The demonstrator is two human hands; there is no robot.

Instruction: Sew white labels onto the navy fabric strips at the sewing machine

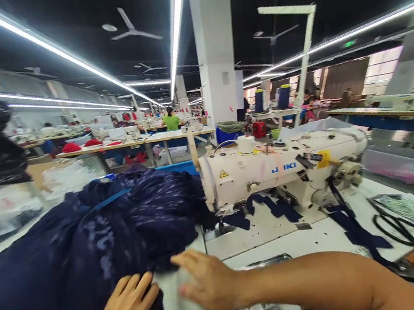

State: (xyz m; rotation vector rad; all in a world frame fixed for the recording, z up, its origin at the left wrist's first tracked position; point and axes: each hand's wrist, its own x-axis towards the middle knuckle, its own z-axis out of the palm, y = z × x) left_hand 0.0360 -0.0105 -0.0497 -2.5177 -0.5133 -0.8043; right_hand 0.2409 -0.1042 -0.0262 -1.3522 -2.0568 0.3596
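A big heap of dark navy fabric [89, 240] covers the left of the sewing table. My left hand [125, 308] lies flat on its near edge, fingers stretched out. My right hand [205, 283] reaches across from the right, fingers spread, resting on a white piece [182, 309] beside the navy fabric. Behind them stands a cream sewing machine [280, 171] with navy strips [274, 207] under its needle area.
Navy scraps [356, 232] and a black cord [396, 224] lie on the white table [315, 237] to the right. Thread cones [283, 96] stand behind the machine. Other workers sit at far tables; a white pillar [214, 48] rises beyond.
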